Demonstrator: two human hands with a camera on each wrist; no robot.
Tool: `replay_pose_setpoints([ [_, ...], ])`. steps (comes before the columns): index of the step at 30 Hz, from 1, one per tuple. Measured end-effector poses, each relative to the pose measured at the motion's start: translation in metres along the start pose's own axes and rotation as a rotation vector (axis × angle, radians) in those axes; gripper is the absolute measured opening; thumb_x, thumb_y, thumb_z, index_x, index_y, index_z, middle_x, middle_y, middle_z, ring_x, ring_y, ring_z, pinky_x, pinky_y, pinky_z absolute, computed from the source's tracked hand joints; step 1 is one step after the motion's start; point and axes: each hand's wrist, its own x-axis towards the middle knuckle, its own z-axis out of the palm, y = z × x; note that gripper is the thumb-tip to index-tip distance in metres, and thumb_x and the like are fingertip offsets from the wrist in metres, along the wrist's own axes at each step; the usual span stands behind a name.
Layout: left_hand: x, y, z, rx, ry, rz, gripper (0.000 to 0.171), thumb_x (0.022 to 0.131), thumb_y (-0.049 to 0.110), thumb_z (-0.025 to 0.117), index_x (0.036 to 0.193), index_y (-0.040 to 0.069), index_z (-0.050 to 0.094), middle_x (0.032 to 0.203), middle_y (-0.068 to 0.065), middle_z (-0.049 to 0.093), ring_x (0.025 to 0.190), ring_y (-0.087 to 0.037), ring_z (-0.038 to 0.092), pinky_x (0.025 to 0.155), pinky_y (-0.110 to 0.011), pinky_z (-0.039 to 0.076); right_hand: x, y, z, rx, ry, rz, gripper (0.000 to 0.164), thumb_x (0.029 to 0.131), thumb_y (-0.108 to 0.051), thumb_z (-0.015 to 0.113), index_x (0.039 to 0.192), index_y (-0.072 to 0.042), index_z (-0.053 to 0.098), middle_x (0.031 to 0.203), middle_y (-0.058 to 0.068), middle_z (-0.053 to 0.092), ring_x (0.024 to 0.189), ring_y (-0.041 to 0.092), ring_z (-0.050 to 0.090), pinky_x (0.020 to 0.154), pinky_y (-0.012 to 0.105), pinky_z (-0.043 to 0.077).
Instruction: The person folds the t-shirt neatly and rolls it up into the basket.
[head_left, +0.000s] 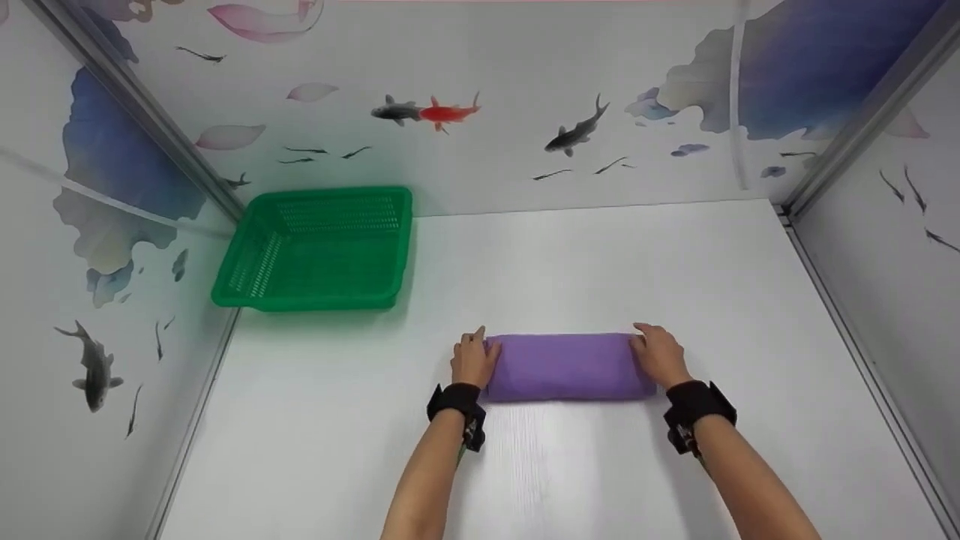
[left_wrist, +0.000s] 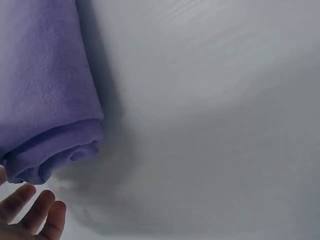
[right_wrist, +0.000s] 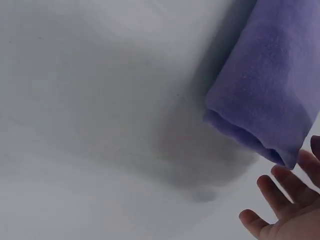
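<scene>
A purple towel (head_left: 566, 367), rolled into a thick bundle, lies crosswise on the white table. At its left end is my left hand (head_left: 472, 361), the thumb against the towel's edge and the other fingers beyond the end. My right hand (head_left: 661, 356) is at the opposite end in much the same way. In the left wrist view, loose fingers (left_wrist: 46, 202) sit just outside the towel's layered end (left_wrist: 55, 155). The right wrist view shows spread fingers (right_wrist: 274, 194) beside the other end (right_wrist: 250, 137), not wrapped round it.
A green plastic basket (head_left: 311, 303) with perforated sides stands at the back left of the white tabletop (head_left: 570, 262), near the left wall. Printed panels with fish and petals enclose the table at the back (head_left: 510, 157), left and right.
</scene>
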Motion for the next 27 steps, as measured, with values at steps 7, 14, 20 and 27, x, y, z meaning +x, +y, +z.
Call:
replay_pose_setpoints([
  [7, -0.025, 0.005, 0.002, -0.054, -0.026, -0.203, 0.071, 0.076, 0.050, 0.064, 0.117, -0.007, 0.047, 0.102, -0.022, 0.056, 0.093, -0.038, 0.056, 0.074, -0.047, 0.047, -0.032, 0.007, 0.001, 0.049, -0.028, 0.184, 0.069, 0.088, -0.042, 0.051, 0.127, 0.014, 0.037, 0.121, 0.038, 0.041, 0.109, 0.052, 0.041, 0.083, 0.062, 0.035],
  [14, -0.027, 0.008, 0.010, -0.091, -0.092, -0.213, 0.073, 0.069, 0.052, 0.070, 0.104, -0.009, 0.049, 0.088, -0.020, 0.059, 0.083, -0.035, 0.060, 0.069, -0.041, 0.048, -0.039, 0.005, 0.017, 0.129, -0.029, 0.249, 0.067, 0.081, -0.048, 0.058, 0.095, 0.018, 0.052, 0.087, 0.032, 0.056, 0.075, 0.039, 0.056, 0.063, 0.045, 0.045],
  [20, -0.029, 0.017, 0.007, -0.070, -0.118, -0.244, 0.061, 0.070, 0.047, 0.071, 0.093, -0.007, 0.055, 0.081, -0.018, 0.061, 0.076, -0.033, 0.061, 0.062, -0.039, 0.049, -0.035, -0.003, 0.024, 0.095, -0.040, 0.287, 0.051, 0.080, -0.046, 0.061, 0.069, 0.002, 0.049, 0.068, 0.014, 0.050, 0.059, 0.023, 0.045, 0.047, 0.031, 0.037],
  [27, -0.018, -0.015, 0.061, 0.006, 0.028, -0.140, 0.065, 0.071, 0.057, 0.065, 0.090, -0.004, 0.060, 0.077, -0.018, 0.063, 0.072, -0.034, 0.061, 0.058, -0.042, 0.048, -0.036, -0.012, 0.035, 0.071, -0.023, 0.311, 0.055, 0.083, -0.043, 0.059, 0.086, 0.011, 0.053, 0.087, 0.029, 0.057, 0.080, 0.042, 0.056, 0.065, 0.052, 0.044],
])
